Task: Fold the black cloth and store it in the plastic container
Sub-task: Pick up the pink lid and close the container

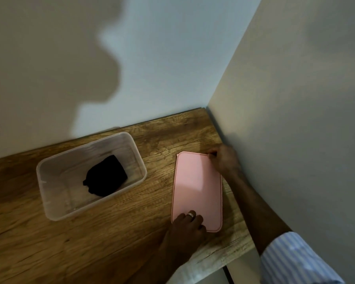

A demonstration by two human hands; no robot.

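The folding looked finished: the cloth (105, 175) lay bundled inside the open container (49, 203), so the step in hand seemed to be closing up. Both hands were on the pink lid (197, 187), which lay flat on the table (90, 242). The left hand (188, 223) rested on the lid's near end, fingers (191, 214) bent over its edge, one wearing a ring. The right hand (223, 158) pinched the far corner, fingertips curled at the rim; whether either hand had a firm grip could not be told.

The cloth and container sat well apart from the fingers, off to their left. Next, the lid would probably need lifting level, carrying leftward and pressing onto the container's rim.
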